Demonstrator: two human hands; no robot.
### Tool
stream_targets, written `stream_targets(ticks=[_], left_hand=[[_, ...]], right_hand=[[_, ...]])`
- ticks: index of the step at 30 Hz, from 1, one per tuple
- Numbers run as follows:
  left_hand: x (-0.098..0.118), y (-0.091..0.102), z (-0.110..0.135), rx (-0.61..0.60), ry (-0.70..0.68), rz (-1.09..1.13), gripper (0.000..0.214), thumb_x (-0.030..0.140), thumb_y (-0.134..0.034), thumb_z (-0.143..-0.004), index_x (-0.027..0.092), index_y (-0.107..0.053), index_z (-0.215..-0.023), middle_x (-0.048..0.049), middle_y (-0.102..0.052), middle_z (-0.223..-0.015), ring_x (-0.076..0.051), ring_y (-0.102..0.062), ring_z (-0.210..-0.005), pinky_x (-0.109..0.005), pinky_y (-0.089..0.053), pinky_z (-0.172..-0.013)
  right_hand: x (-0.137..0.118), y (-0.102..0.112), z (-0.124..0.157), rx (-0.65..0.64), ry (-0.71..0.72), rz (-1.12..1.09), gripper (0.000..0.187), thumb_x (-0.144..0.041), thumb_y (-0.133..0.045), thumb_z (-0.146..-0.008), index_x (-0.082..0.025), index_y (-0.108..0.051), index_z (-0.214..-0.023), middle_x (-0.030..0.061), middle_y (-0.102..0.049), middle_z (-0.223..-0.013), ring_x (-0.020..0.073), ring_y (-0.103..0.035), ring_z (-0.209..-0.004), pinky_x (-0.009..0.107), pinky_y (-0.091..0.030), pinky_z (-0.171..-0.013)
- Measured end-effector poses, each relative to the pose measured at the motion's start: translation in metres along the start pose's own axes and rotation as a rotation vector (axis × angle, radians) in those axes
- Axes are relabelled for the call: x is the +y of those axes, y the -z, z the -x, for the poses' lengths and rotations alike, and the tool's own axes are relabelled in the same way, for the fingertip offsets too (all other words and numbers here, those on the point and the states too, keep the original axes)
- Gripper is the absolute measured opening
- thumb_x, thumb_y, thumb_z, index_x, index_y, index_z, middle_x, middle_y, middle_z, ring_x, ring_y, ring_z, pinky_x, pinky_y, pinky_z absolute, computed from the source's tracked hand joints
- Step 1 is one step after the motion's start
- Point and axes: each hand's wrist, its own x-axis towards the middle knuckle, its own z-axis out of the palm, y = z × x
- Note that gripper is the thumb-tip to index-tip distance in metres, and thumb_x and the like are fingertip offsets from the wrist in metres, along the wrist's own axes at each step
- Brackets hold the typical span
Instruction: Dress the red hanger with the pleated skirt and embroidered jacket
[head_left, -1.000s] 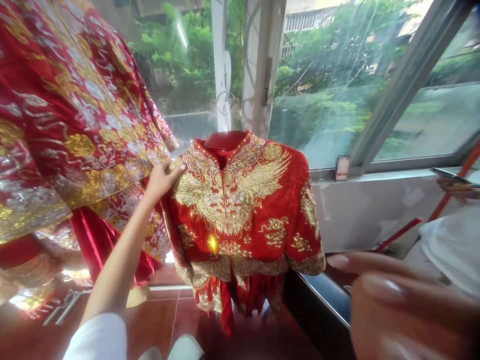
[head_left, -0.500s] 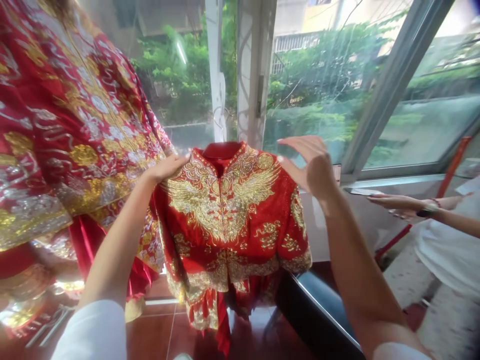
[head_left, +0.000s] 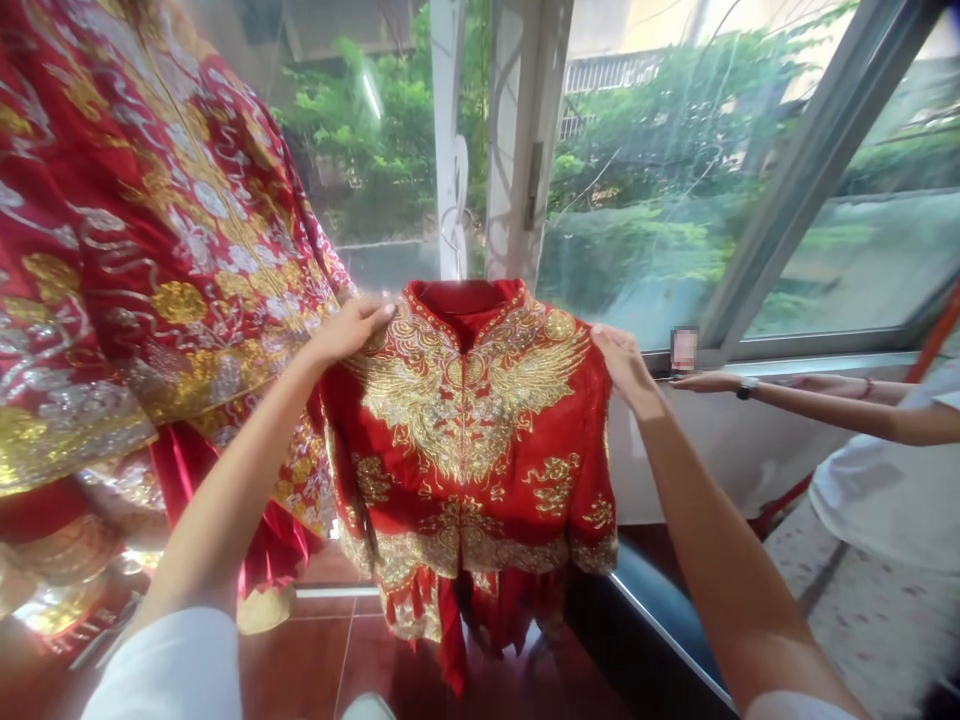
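A small red jacket (head_left: 472, 440) with gold wing embroidery hangs on a hanger in front of the window. My left hand (head_left: 352, 328) grips its left shoulder, fingers curled over the cloth. On the other shoulder my right hand (head_left: 622, 362) pinches the fabric edge. Both my arms reach forward from white sleeves. A much larger red and gold embroidered robe (head_left: 142, 260) hangs at the left, just beside my left arm.
Another person's arm (head_left: 795, 395) with a wristband reaches along the window sill (head_left: 825, 362) at the right, white clothing below it. A white window frame post (head_left: 517, 140) stands behind the jacket. A dark ledge (head_left: 660, 620) runs below right; red floor tiles lie underneath.
My right hand came in from close to the camera, then dropped onto the jacket's right shoulder and closed on it. My left hand kept hold of the left shoulder. The other person's arm stretched further along the sill.
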Motion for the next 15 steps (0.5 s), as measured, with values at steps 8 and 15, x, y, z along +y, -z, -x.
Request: stream_targets(ticks=[8, 15], left_hand=[[0.011, -0.005, 0.015, 0.064, 0.149, -0.357, 0.059, 0.06, -0.048, -0.08, 0.012, -0.066, -0.11, -0.0116, -0.068, -0.099, -0.024, -0.059, -0.086, -0.036, -0.043, -0.081], [0.013, -0.011, 0.015, 0.075, 0.145, -0.317, 0.066, 0.066, -0.047, -0.079, 0.014, -0.067, -0.114, -0.0104, -0.07, -0.104, -0.027, -0.061, -0.092, -0.038, -0.045, -0.088]], right_hand=[[-0.041, -0.058, 0.055, 0.77, 0.271, 0.416, 0.025, -0.038, -0.052, -0.087, -0.017, -0.064, -0.096, 0.0068, -0.066, -0.084, 0.0181, -0.061, -0.077, 0.038, -0.05, -0.079], [-0.077, -0.177, 0.075, 0.262, 0.111, 0.087, 0.032, -0.026, -0.059, -0.084, -0.02, -0.044, -0.111, -0.0035, -0.058, -0.064, 0.0125, -0.054, -0.055, 0.028, -0.044, -0.058]])
